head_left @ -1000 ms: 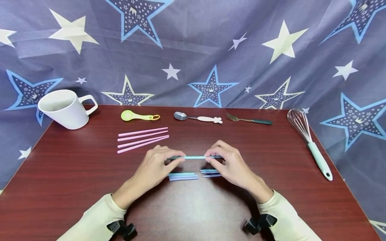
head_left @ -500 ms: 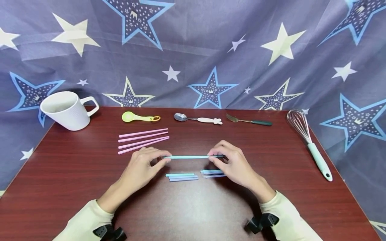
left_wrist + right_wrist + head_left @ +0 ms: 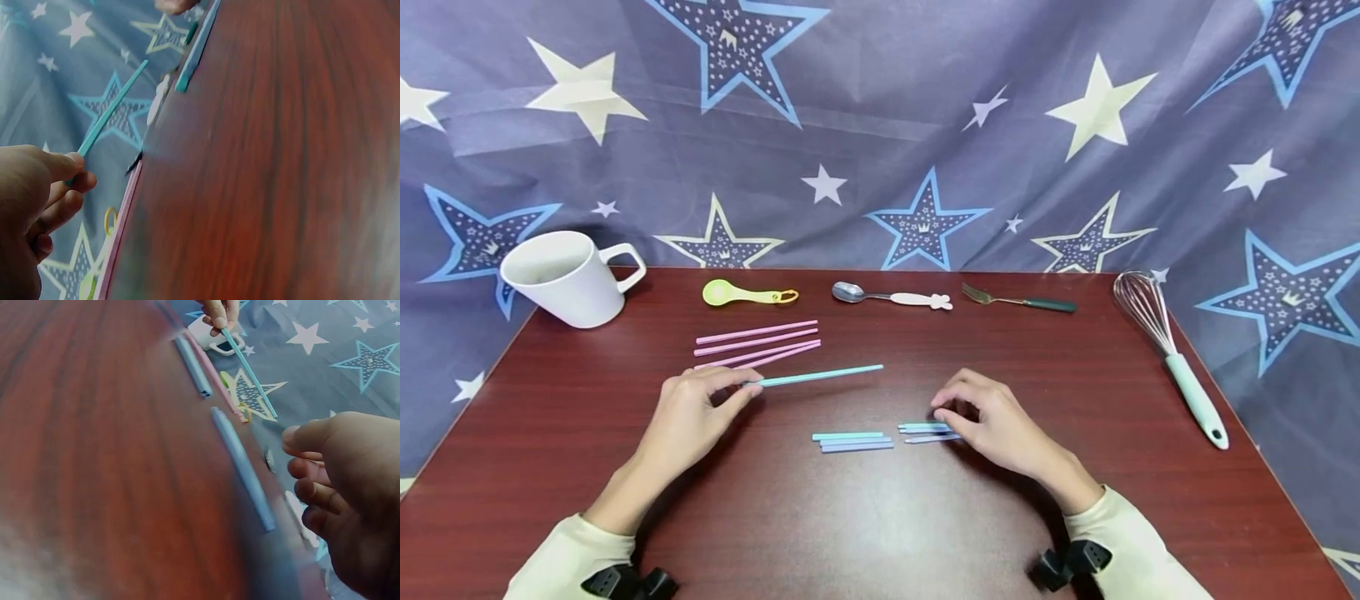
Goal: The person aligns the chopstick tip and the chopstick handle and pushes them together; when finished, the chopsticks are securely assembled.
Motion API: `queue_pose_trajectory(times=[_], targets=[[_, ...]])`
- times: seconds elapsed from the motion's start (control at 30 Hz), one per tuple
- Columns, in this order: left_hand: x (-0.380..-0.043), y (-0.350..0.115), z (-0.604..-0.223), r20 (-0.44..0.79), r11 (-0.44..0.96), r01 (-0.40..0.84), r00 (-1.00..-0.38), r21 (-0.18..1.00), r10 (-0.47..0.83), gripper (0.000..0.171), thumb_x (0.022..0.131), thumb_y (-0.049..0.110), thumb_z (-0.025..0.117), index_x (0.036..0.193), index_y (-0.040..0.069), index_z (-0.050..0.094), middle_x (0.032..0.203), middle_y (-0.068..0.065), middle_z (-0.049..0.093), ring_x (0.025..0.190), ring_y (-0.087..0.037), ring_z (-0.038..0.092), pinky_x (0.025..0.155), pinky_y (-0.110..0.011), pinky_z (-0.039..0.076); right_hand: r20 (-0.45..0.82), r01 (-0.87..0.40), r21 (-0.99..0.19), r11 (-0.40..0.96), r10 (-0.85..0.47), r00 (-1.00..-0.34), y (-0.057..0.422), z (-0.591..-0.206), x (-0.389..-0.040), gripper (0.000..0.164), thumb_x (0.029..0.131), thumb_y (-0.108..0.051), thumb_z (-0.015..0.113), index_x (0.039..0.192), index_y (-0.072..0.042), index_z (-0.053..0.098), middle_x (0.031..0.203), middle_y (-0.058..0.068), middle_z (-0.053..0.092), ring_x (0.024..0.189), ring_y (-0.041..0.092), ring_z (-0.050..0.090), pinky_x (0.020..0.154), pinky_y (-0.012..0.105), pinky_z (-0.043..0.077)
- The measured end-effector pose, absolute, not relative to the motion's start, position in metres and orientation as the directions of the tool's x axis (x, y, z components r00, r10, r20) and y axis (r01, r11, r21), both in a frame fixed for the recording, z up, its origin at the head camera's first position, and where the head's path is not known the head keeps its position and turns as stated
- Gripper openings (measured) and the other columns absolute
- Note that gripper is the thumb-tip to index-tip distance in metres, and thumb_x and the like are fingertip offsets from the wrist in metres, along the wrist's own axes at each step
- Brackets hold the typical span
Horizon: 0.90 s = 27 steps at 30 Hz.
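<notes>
My left hand (image 3: pixel 688 417) pinches a teal chopstick (image 3: pixel 823 376) near one end, between thumb and fingers. Its free length points right, above the table, just in front of several pink chopsticks (image 3: pixel 756 332). In the left wrist view the teal chopstick (image 3: pixel 112 111) slants up from the fingertips. My right hand (image 3: pixel 1000 425) holds nothing; its fingers are loosely bent near the right bundle of short blue stick pieces (image 3: pixel 923 428), partly covering it in the head view. Left of that bundle, short teal and blue pieces (image 3: pixel 853 444) lie side by side.
Along the back of the table lie a yellow-green measuring spoon (image 3: pixel 737 293), a spoon with a white handle (image 3: pixel 910 297) and a fork with a green handle (image 3: pixel 1022 302). A white mug (image 3: pixel 568 283) stands at the back left, a whisk (image 3: pixel 1180 375) lies right.
The right hand has let go of the teal chopstick and dropped slightly nearer the blue pieces. The left hand has carried the chopstick left toward the pink ones, tilting its right end farther back.
</notes>
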<state>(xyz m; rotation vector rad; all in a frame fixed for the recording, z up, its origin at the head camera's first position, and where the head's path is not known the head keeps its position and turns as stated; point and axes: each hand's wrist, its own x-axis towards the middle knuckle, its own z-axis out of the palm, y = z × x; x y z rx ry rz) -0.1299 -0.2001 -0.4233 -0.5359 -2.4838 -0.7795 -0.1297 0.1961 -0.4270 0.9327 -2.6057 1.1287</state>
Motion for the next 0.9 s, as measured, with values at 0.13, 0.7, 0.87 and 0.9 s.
queue_pose_trajectory(times=[0.13, 0.7, 0.87, 0.9], targets=[[-0.133, -0.213, -0.429, 0.54, 0.786, 0.451, -0.822, 0.422, 0.182, 0.018, 0.079, 0.008, 0.087, 0.096, 0.012, 0.083, 0.092, -0.004, 0.081, 0.09, -0.026, 0.077, 0.081, -0.037, 0.05, 0.296, -0.583, -0.608, 0.539, -0.528, -0.796, 0.194, -0.434, -0.128, 0.01, 0.09, -0.009, 0.079, 0.098, -0.013, 0.076, 0.093, -0.007, 0.067, 0.081, 0.007, 0.059, 0.071, 0.024, 0.051], [-0.138, -0.255, -0.432, 0.534, 0.831, 0.426, -0.823, 0.357, 0.193, 0.017, 0.076, 0.005, 0.087, 0.092, 0.011, 0.083, 0.086, -0.005, 0.08, 0.085, -0.028, 0.074, 0.08, -0.036, 0.047, 0.276, -0.569, -0.6, 0.562, -0.522, -0.807, 0.19, -0.444, -0.126, 0.009, 0.089, -0.009, 0.08, 0.096, -0.014, 0.077, 0.093, -0.007, 0.066, 0.084, 0.008, 0.058, 0.074, 0.024, 0.049], [-0.139, -0.257, -0.43, 0.518, 0.832, 0.448, -0.822, 0.328, 0.238, 0.017, 0.075, 0.005, 0.088, 0.09, 0.012, 0.082, 0.084, 0.0, 0.077, 0.082, -0.022, 0.067, 0.076, -0.033, 0.046, 0.283, -0.573, -0.598, 0.56, -0.521, -0.805, 0.19, -0.444, -0.126, 0.009, 0.089, -0.009, 0.08, 0.096, -0.014, 0.077, 0.092, -0.008, 0.065, 0.084, 0.008, 0.057, 0.074, 0.024, 0.049], [-0.14, -0.257, -0.431, 0.516, 0.835, 0.449, -0.821, 0.317, 0.246, 0.017, 0.075, 0.005, 0.088, 0.089, 0.012, 0.082, 0.084, 0.001, 0.076, 0.082, -0.022, 0.065, 0.075, -0.033, 0.046, 0.285, -0.574, -0.597, 0.56, -0.521, -0.805, 0.19, -0.445, -0.126, 0.009, 0.088, -0.009, 0.08, 0.096, -0.014, 0.077, 0.092, -0.009, 0.065, 0.084, 0.008, 0.057, 0.074, 0.024, 0.049]])
